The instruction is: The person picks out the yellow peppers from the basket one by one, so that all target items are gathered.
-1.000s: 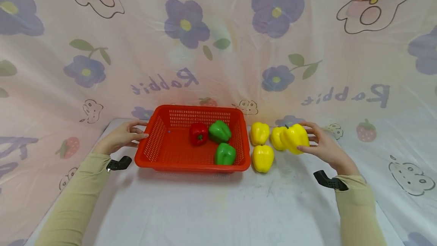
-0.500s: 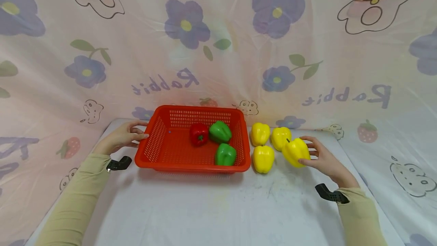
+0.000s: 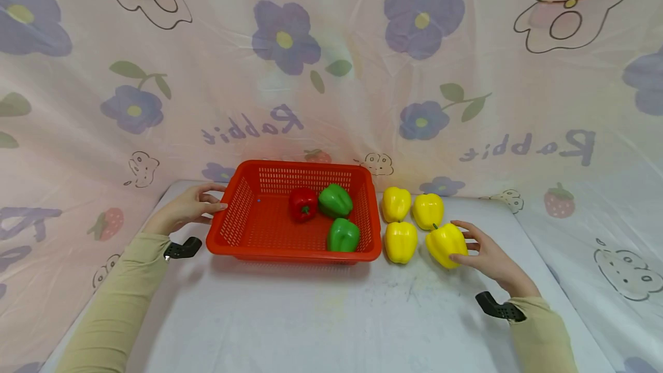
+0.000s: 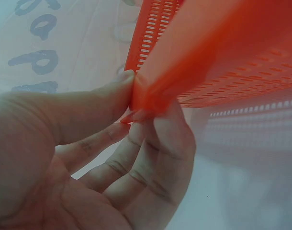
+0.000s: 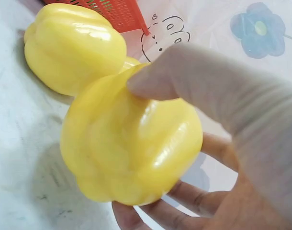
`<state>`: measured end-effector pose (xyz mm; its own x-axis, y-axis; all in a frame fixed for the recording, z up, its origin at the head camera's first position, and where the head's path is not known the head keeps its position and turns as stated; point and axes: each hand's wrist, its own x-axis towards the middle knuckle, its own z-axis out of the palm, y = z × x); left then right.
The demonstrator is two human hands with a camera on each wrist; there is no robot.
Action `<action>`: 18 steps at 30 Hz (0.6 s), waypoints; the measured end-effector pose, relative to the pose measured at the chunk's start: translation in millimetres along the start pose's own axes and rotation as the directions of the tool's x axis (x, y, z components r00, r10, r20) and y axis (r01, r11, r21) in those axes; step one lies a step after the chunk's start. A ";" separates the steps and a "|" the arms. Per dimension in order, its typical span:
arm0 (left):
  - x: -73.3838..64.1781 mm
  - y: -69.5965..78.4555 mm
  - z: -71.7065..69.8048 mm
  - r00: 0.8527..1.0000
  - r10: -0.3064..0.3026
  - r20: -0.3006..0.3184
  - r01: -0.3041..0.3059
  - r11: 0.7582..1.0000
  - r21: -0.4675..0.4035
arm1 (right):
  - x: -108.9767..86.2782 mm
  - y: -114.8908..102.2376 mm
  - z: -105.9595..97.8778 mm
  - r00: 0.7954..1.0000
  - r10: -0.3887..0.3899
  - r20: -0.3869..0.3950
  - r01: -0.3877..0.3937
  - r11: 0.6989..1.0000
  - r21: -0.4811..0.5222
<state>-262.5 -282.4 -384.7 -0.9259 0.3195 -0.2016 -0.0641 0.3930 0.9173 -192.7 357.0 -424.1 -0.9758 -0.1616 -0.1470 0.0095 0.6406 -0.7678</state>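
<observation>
My right hand [image 3: 487,255] grips a yellow bell pepper [image 3: 446,245] from its right side, thumb across the near face and fingers behind it, as the right wrist view also shows. The pepper sits close over the table, its stem pointing up and to the left. On the left, my left hand [image 3: 189,210] pinches the rim of a red plastic basket [image 3: 220,246], with the thumb above and curled fingers under it in the left wrist view. Inside the basket lie a red bell pepper [image 3: 303,204] and two green bell peppers, one at the back [image 3: 335,200] and one in front [image 3: 343,235].
Three more yellow bell peppers stand right of the basket: one at the back [image 3: 396,204], one in front [image 3: 401,242] and one farther right [image 3: 428,211]. A white cloth covers the table [image 3: 311,321]. Behind it hangs a patterned curtain [image 3: 352,114].
My right hand has brought the yellow pepper down and toward me, from overlapping the rear right pepper to in front of it. My left hand stays on the basket rim.
</observation>
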 end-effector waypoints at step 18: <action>-0.2 0.3 0.6 1.000 -0.011 -0.006 0.011 1.000 0.003 | 3.3 10.2 12.7 0.999 0.041 -0.012 -0.042 0.998 -0.038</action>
<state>-262.1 -281.8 -384.6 -0.9275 0.3097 -0.2092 -0.0730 0.3989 0.9141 -193.1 353.4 -440.3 -0.9771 -0.1263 -0.1711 0.0419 0.6745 -0.7371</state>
